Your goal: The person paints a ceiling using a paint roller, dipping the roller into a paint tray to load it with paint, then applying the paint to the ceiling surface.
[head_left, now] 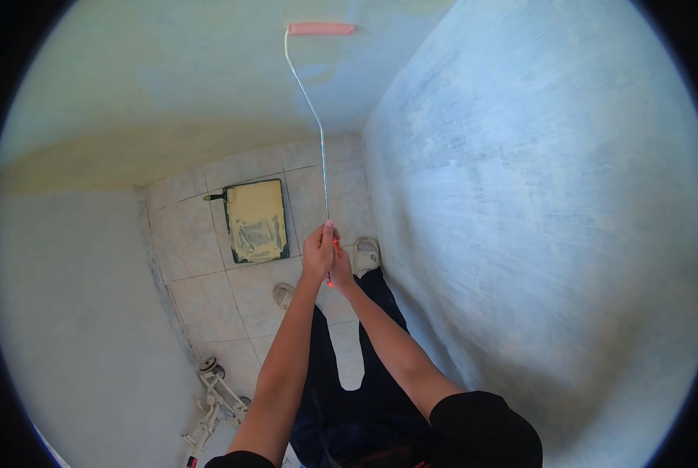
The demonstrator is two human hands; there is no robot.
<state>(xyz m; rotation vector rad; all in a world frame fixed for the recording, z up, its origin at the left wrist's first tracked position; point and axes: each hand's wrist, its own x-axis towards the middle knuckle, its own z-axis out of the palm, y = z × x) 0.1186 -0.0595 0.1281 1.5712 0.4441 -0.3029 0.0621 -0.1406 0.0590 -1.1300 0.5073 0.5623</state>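
Note:
A paint roller (320, 29) with a pink sleeve rests against or very close to the wall ahead, its long bent metal rod (323, 164) running down toward me. Both hands are wrapped around its orange handle. My left hand (315, 251) is closed higher up, near where the rod enters the handle. Just below and to the right, my right hand (339, 269) is closed on the same handle. On the floor, left of my hands, lies a dark paint tray (287, 226) coated with cream-yellow paint. A brush or tool handle (213, 197) sticks out from its left edge.
A bluish, patchy wall (520, 171) rises close on my right, and a grey wall (76, 288) stands on the left. Pale floor tiles (201, 300) lie between them. A white wheeled metal frame (218, 398) stands at lower left. My feet are near the tray.

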